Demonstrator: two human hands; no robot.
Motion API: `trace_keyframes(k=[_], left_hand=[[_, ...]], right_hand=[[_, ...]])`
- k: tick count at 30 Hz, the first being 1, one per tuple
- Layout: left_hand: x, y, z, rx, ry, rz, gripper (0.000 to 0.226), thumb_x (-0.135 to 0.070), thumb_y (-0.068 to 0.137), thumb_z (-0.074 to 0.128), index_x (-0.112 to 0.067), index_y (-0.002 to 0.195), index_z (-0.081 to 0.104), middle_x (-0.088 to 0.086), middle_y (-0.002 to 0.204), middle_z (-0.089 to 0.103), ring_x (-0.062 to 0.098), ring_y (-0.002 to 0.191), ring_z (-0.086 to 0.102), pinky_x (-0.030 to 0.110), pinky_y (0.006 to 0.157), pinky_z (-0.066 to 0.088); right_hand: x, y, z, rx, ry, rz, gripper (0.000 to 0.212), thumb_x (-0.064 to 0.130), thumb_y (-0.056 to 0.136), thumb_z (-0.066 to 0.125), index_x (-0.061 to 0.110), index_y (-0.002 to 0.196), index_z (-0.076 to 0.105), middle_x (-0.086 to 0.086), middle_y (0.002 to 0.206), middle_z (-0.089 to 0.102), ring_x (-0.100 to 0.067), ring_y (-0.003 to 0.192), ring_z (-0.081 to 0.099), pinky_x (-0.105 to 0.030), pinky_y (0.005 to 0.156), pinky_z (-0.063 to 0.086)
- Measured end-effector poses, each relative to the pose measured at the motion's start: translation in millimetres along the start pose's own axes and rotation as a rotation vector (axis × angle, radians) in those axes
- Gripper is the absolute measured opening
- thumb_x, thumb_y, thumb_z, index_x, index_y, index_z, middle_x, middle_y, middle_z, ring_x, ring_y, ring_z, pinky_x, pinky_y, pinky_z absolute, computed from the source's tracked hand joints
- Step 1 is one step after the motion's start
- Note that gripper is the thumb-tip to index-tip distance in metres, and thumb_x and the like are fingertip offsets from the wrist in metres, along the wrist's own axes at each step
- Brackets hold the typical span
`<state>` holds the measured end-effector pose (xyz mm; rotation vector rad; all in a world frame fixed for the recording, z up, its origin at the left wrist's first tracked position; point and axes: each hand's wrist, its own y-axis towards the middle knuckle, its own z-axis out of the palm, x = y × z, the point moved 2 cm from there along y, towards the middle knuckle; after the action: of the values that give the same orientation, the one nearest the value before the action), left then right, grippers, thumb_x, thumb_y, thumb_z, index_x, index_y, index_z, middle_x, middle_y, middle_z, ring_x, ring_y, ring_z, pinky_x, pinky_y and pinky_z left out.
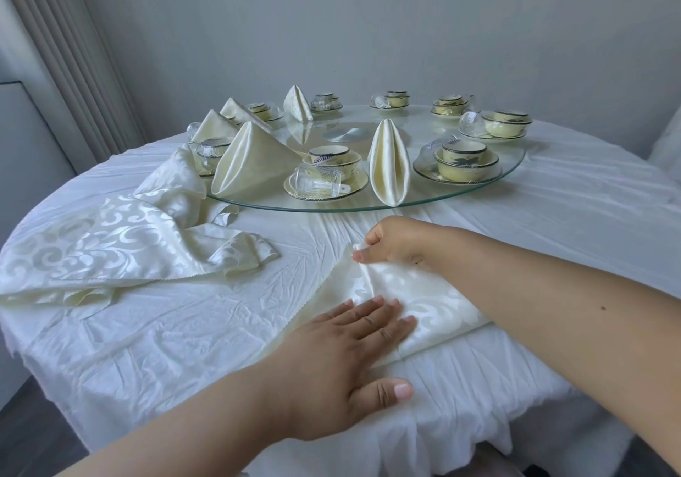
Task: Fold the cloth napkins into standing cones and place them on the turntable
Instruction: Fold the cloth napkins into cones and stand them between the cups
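Lying crumpled at the left of the white tablecloth [154, 333], a pile of unfolded napkins [110, 251] waits beside the glass turntable [479, 185], where folded cones [250, 161] stand among wrapped dish sets [328, 174]. Nearer, the left hand [353, 362] presses flat, fingers straight, on the cream napkin [416, 299]. At the right, the right hand [394, 242] pinches that napkin's upper corner.

A round table [552, 218] draped in white cloth carries a glass turntable [512, 167] at centre, loose napkins [110, 240] at its left edge.
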<state>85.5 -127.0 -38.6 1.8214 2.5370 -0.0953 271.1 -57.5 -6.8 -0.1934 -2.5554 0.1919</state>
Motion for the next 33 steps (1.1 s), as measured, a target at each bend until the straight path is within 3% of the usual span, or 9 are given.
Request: trace_keyframes(k=[5, 8, 10, 12, 14, 16, 24, 29, 33], left_hand=[[1.5, 0.2, -0.6, 0.014, -0.015, 0.007, 0.076, -0.072, 0.082, 0.003, -0.04, 0.15, -0.007, -0.012, 0.159, -0.013, 0.001, 0.143, -0.019, 0.03, 0.119, -0.005], [1.8, 0.5, -0.8, 0.014, -0.008, 0.008, 0.076, -0.072, 0.083, 0.004, -0.04, 0.151, -0.007, -0.012, 0.159, -0.013, 0.002, 0.143, -0.019, 0.03, 0.119, -0.005], [0.6, 0.7, -0.5, 0.018, -0.012, 0.008, 0.076, -0.073, 0.082, 0.004, -0.04, 0.15, -0.008, -0.012, 0.159, -0.013, 0.001, 0.143, -0.02, 0.031, 0.119, -0.005], [-0.1, 0.4, 0.3, 0.027, -0.021, 0.006, 0.077, -0.073, 0.082, 0.003, -0.04, 0.15, -0.009, -0.013, 0.159, -0.014, 0.0, 0.142, -0.021, 0.03, 0.119, -0.007], [-0.2, 0.3, 0.5, 0.029, -0.021, 0.007, 0.078, -0.074, 0.081, 0.002, -0.04, 0.15, -0.009, -0.013, 0.158, -0.015, 0.0, 0.142, -0.022, 0.03, 0.119, -0.007], [0.6, 0.7, 0.6, 0.032, -0.022, 0.003, 0.079, -0.075, 0.08, 0.002, -0.04, 0.15, -0.01, -0.013, 0.158, -0.017, 0.0, 0.141, -0.024, 0.031, 0.119, -0.008], [-0.7, -0.8, -1.9, 0.038, -0.01, 0.027, 0.071, -0.075, 0.082, 0.007, -0.05, 0.146, -0.011, -0.006, 0.158, -0.018, 0.005, 0.142, -0.025, 0.031, 0.118, -0.013], [-2.4, -1.2, -3.2, 0.043, -0.009, 0.026, 0.071, -0.074, 0.082, 0.01, -0.051, 0.146, -0.011, -0.004, 0.158, -0.017, 0.007, 0.143, -0.023, 0.031, 0.118, -0.013], [-3.0, -1.5, -4.0, 0.043, 0.001, 0.036, 0.073, -0.075, 0.08, 0.009, -0.05, 0.146, -0.01, -0.003, 0.159, -0.016, 0.007, 0.143, -0.023, 0.032, 0.118, -0.012]], right_hand=[[-2.9, 6.0, 7.9, -0.045, 0.026, -0.024, 0.049, 0.037, 0.088, 0.066, 0.018, 0.058, 0.033, 0.002, 0.056, 0.028, -0.013, 0.051, 0.027, -0.027, 0.049, 0.019], [-3.4, 7.3, 10.9, -0.107, -0.057, -0.059, 0.038, 0.041, 0.087, 0.065, 0.017, 0.067, 0.044, 0.003, 0.063, 0.041, -0.015, 0.056, 0.04, -0.027, 0.052, 0.029], [0.8, 3.1, 10.3, -0.194, -0.126, -0.136, 0.033, 0.05, 0.087, 0.06, 0.019, 0.094, 0.052, 0.006, 0.085, 0.052, -0.015, 0.076, 0.051, -0.029, 0.065, 0.039], [8.0, -0.1, 11.9, -0.231, -0.195, -0.278, 0.041, 0.054, 0.09, 0.052, 0.021, 0.112, 0.048, 0.005, 0.11, 0.048, -0.013, 0.102, 0.046, -0.031, 0.086, 0.04], [15.0, 0.9, 18.8, -0.175, -0.267, -0.392, 0.042, 0.054, 0.093, 0.046, 0.021, 0.118, 0.045, 0.002, 0.124, 0.041, -0.014, 0.119, 0.036, -0.033, 0.103, 0.032], [16.3, 9.2, 28.2, -0.111, -0.332, -0.434, 0.04, 0.055, 0.094, 0.042, 0.021, 0.116, 0.045, 0.001, 0.126, 0.039, -0.015, 0.123, 0.034, -0.034, 0.106, 0.029], [19.6, 22.8, 40.0, -0.114, -0.414, -0.584, 0.038, 0.051, 0.095, 0.042, 0.017, 0.08, 0.047, 0.003, 0.081, 0.053, -0.015, 0.082, 0.045, -0.031, 0.069, 0.032], [29.1, 26.7, 32.5, -0.02, -0.443, -0.636, 0.049, 0.051, 0.094, 0.046, 0.015, 0.062, 0.042, 0.004, 0.072, 0.042, -0.015, 0.071, 0.044, -0.035, 0.065, 0.036], [30.4, 25.7, 25.0, 0.074, -0.373, -0.514, 0.049, 0.055, 0.094, 0.045, 0.017, 0.062, 0.042, 0.004, 0.06, 0.043, -0.012, 0.057, 0.039, -0.031, 0.058, 0.032]])
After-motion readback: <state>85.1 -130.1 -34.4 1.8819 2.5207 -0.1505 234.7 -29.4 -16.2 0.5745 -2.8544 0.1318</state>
